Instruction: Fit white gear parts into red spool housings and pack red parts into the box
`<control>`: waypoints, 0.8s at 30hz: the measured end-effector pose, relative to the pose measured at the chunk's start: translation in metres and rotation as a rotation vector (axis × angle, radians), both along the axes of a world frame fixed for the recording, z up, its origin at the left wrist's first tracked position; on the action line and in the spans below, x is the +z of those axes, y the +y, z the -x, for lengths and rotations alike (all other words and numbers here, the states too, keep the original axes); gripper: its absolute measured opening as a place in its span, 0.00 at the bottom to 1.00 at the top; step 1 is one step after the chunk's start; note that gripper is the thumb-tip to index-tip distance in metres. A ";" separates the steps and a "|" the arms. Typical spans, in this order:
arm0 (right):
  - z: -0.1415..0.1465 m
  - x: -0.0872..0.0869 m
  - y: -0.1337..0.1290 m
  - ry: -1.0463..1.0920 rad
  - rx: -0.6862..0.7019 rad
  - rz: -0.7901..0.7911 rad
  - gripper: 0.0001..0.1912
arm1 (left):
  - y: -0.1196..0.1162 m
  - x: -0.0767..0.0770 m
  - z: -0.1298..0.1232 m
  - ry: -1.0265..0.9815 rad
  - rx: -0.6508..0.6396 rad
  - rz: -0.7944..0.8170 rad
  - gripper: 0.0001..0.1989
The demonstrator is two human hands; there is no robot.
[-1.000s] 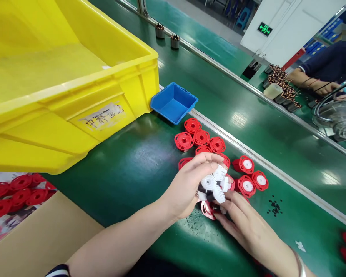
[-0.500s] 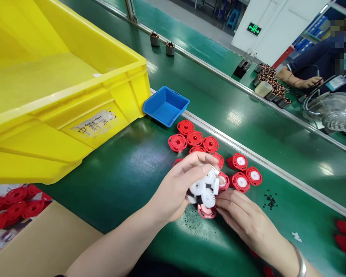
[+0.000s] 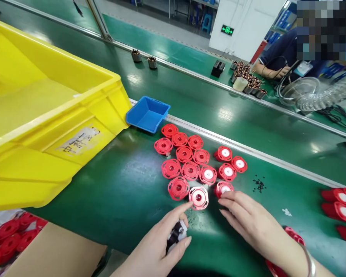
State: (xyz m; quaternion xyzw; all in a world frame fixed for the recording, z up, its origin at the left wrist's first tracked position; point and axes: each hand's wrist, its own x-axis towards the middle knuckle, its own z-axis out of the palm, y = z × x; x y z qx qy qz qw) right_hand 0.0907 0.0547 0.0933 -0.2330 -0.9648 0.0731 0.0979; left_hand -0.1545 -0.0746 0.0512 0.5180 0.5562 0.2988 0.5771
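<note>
Curled around a few white plastic gears (image 3: 183,229) with black parts among them is my left hand (image 3: 158,242). Its index fingertip lies at the near edge of a brightly lit red housing (image 3: 198,188) whose centre is bare of any gear. My right hand (image 3: 250,217) has its fingers closed on the near side of another red housing (image 3: 219,188), which carries a white gear (image 3: 225,188). More red housings (image 3: 185,153) stand in loose rows beyond my left hand. Three housings with white gears (image 3: 227,171) stand just past my right hand.
A large yellow bin (image 3: 98,115) fills the left, with a blue tray (image 3: 150,113) beside it. Small black bits (image 3: 258,184) lie scattered at right, near a white scrap (image 3: 286,212). Across the metal rail, a co-worker's hand (image 3: 281,72) is near copper-wound motor parts (image 3: 245,75).
My left hand has drawn back toward me and lower with the gears, uncovering the housings. The gear-bearing housing at my right fingers now stands farther right, near the other geared ones. The view has shifted.
</note>
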 end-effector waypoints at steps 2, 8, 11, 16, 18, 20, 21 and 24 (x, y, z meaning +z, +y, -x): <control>-0.007 -0.008 -0.017 -0.069 0.008 -0.118 0.13 | 0.005 0.000 -0.004 0.079 -0.009 -0.039 0.28; -0.018 -0.046 -0.047 -0.230 -0.079 -0.334 0.20 | 0.022 0.004 -0.013 0.233 -0.050 -0.085 0.33; -0.019 -0.054 -0.047 -0.250 -0.113 -0.363 0.22 | 0.031 0.005 -0.017 0.269 -0.084 -0.083 0.32; -0.019 -0.050 -0.038 -0.269 0.005 -0.301 0.21 | 0.040 0.007 -0.017 0.267 -0.156 -0.113 0.29; -0.016 -0.043 -0.034 -0.248 0.062 -0.221 0.18 | 0.043 0.008 -0.016 0.271 -0.196 -0.107 0.29; -0.012 -0.031 -0.032 -0.177 0.101 -0.130 0.16 | 0.046 0.009 -0.015 0.274 -0.211 -0.103 0.30; -0.009 -0.024 -0.031 -0.132 0.114 -0.068 0.16 | 0.047 0.009 -0.015 0.268 -0.208 -0.103 0.31; -0.005 -0.004 -0.028 0.022 0.093 0.237 0.15 | 0.050 0.007 -0.015 0.242 -0.180 -0.099 0.34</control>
